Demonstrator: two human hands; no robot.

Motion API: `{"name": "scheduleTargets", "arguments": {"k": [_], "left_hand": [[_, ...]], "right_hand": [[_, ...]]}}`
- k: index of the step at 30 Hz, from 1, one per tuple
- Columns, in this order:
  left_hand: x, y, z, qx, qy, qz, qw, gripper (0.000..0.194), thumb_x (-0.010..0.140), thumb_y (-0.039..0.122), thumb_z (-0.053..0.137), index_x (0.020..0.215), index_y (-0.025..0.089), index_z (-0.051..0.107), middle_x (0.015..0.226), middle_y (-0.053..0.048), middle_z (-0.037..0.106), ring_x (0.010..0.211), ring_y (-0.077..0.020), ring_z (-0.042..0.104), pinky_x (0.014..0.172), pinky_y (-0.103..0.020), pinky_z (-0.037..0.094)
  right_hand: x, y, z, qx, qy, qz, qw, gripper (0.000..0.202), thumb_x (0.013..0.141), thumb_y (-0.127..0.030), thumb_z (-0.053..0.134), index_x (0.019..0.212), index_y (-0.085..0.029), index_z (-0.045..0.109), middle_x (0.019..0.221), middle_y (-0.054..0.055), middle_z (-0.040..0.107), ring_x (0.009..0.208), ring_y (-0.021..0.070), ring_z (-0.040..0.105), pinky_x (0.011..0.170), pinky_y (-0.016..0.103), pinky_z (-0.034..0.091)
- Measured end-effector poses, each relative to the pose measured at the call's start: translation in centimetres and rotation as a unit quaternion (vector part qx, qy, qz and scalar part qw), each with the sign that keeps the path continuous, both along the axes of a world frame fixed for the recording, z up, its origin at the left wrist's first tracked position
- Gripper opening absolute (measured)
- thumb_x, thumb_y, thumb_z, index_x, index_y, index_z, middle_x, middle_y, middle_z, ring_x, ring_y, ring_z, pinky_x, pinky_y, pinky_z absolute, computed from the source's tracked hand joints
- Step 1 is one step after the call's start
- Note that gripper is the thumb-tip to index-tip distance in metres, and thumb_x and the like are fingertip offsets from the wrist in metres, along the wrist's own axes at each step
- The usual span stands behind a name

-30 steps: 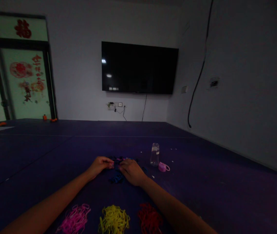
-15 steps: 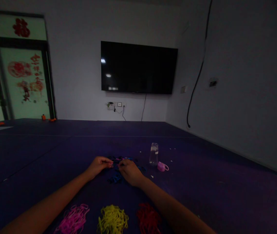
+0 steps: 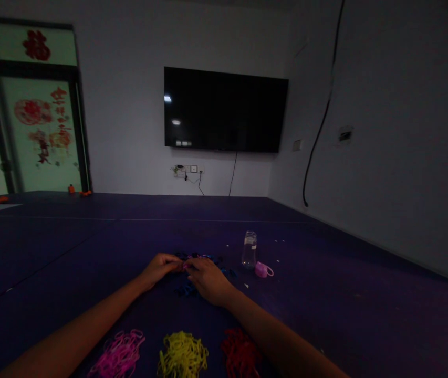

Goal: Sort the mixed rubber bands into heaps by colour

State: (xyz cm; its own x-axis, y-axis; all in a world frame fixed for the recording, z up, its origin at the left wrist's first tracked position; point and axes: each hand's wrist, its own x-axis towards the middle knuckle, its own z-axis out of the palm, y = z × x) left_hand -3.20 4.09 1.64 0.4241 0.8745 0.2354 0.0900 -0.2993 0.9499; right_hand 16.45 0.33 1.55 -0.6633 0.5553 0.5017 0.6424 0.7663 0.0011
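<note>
Where the table (image 3: pixel 306 320) comes nearest us, we log three loose heaps of thin, rubbery-looking loops: the pink heap (image 3: pixel 119 354), the yellow heap (image 3: pixel 183 354) and the red heap (image 3: pixel 240 353), tangled strands, glossy in places. Both bare forearms reach past them.

Next, the hands. The left hand (image 3: pixel 163 271) has thumb and fingers drawn into a pinch, apparently gripping a small pink piece (image 3: pixel 186 265). The right hand (image 3: pixel 209 280) is palm-down, fingers curled, tips at that same piece; we can't tell how far they close or whether they grip anything. The piece sits between the two sets of fingertips, by the dark blue pile (image 3: pixel 186 289), which shows around and under the right hand as limp, dull bits. Step in hand, we judge: fine two-handed fingering of one small piece. Next move calls for a light, precise pinch, we'd say; soft stuff like this probably snags.

Beyond, to the right: a clear tapered bottle (image 3: pixel 249 252), upright, label patch on it; just beside it, a smooth pink cap (image 3: pixel 262 270) with a ring handle. White flecks around.

Farthest: a glazed door (image 3: pixel 46 136) with red decals, and a flat black TV (image 3: pixel 226 110) on the wall.
</note>
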Motion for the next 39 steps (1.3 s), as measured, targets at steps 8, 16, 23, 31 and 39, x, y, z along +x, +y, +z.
{"name": "scheduleTargets", "arguments": {"k": [8, 16, 23, 31, 39], "left_hand": [[-0.1, 0.2, 0.1, 0.021, 0.049, -0.022, 0.998, 0.025, 0.062, 0.036, 0.074, 0.075, 0.015, 0.073, 0.076, -0.005, 0.072, 0.074, -0.0206, 0.062, 0.07, -0.028, 0.045], [-0.2, -0.1, 0.2, 0.022, 0.037, -0.022, 0.999, 0.027, 0.064, 0.039, 0.072, 0.072, 0.014, 0.073, 0.073, -0.006, 0.071, 0.072, -0.0208, 0.062, 0.07, -0.028, 0.045], [-0.3, 0.3, -0.1, 0.011, 0.007, -0.011, 1.0, 0.027, 0.064, 0.04, 0.072, 0.069, 0.013, 0.073, 0.072, -0.006, 0.072, 0.072, -0.0205, 0.062, 0.072, -0.029, 0.046], [-0.3, 0.1, -0.1, 0.052, 0.009, 0.027, 0.998, 0.028, 0.067, 0.042, 0.069, 0.068, 0.014, 0.073, 0.071, -0.007, 0.071, 0.071, -0.0203, 0.063, 0.071, -0.029, 0.048], [-1.8, -1.0, 3.8, 0.111, 0.002, 0.13, 0.985, 0.021, 0.066, 0.036, 0.071, 0.074, 0.016, 0.073, 0.08, -0.007, 0.072, 0.08, -0.0217, 0.064, 0.078, -0.031, 0.048]], "right_hand": [[-0.2, 0.1, -0.1, 0.001, -0.037, 0.011, 0.999, 0.026, 0.089, -0.023, 0.047, 0.113, -0.018, 0.055, 0.122, 0.009, 0.054, 0.112, 0.0214, 0.048, 0.096, 0.038, 0.036], [-0.2, -0.2, 0.3, -0.007, -0.049, 0.016, 0.999, 0.034, 0.089, -0.023, 0.046, 0.123, -0.019, 0.049, 0.122, 0.009, 0.055, 0.113, 0.0212, 0.048, 0.096, 0.037, 0.036], [-0.2, -0.4, 0.4, -0.043, -0.01, 0.024, 0.999, 0.041, 0.088, -0.02, 0.045, 0.129, -0.02, 0.045, 0.128, 0.008, 0.053, 0.117, 0.0191, 0.047, 0.097, 0.034, 0.036], [0.3, 0.4, -0.2, -0.032, 0.114, -0.029, 0.993, 0.035, 0.093, -0.025, 0.032, 0.116, -0.018, 0.058, 0.128, 0.008, 0.053, 0.114, 0.0183, 0.051, 0.096, 0.034, 0.04], [1.4, 1.5, -0.7, -0.064, 0.226, -0.109, 0.966, 0.038, 0.095, -0.03, 0.028, 0.106, -0.019, 0.062, 0.119, 0.008, 0.057, 0.107, 0.0182, 0.055, 0.093, 0.033, 0.043]]}}
